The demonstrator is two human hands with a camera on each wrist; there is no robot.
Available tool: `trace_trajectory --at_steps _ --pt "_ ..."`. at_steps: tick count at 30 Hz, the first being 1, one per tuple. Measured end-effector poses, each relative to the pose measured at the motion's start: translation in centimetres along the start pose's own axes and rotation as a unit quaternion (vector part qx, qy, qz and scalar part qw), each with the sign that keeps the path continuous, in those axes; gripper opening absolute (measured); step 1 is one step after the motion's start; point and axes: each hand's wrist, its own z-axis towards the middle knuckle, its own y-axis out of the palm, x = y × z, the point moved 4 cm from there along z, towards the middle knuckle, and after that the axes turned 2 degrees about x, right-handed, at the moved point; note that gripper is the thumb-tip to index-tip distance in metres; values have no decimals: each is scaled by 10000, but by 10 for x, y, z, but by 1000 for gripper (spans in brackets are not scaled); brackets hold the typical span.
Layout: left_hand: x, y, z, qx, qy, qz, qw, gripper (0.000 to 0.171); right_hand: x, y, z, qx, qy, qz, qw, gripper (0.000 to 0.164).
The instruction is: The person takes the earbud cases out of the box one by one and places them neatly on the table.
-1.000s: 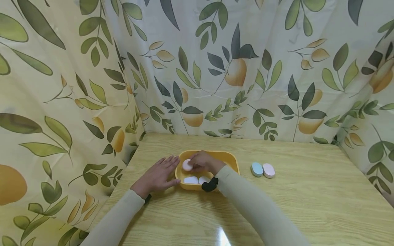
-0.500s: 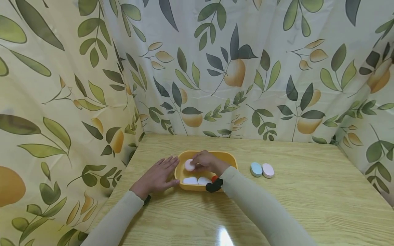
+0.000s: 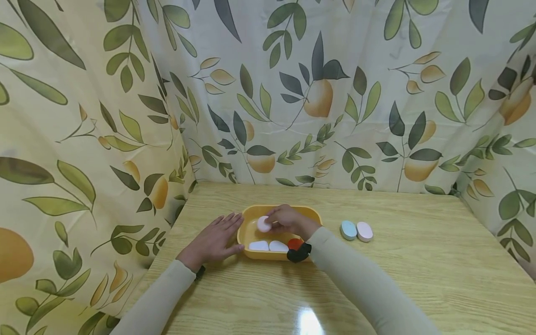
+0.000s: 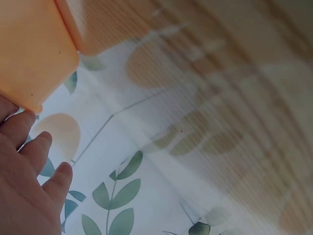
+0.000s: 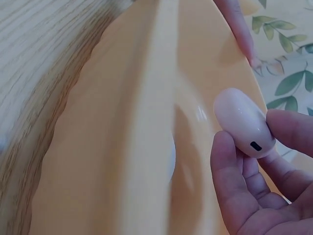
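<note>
My right hand (image 3: 290,220) reaches into an orange-yellow plastic bin (image 3: 316,213). Its thumb and fingers pinch a pale pink, egg-shaped piece (image 5: 242,117) with a small black slot near one end, shown up close in the right wrist view. Flat and with fingers straight, my left hand (image 3: 214,239) lies at the bin's left end, fingertips and thumb right at the rim. Along the bin's near wall are two white rounded pieces (image 3: 258,245) and a red-orange one (image 3: 295,244), partly hidden by the black strap gear on my right wrist.
Right of the bin, a light blue oval piece (image 3: 348,230) and a pink oval piece (image 3: 365,231) sit side by side on the wood-grain table (image 3: 418,260). A leaf-and-fruit patterned curtain (image 3: 293,93) hangs behind and at both sides.
My right hand has drawn slightly to the right inside the bin with the pale pink piece. The red-orange piece has come into sight beside my wrist. The left hand stays put.
</note>
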Motion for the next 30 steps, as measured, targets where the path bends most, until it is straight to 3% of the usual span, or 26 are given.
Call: trace_trajectory --at_steps 30 --pt "1 -1 -1 0 -51 -95 9999 85 -2 -36 -14 147 -123 -1 9998 28"
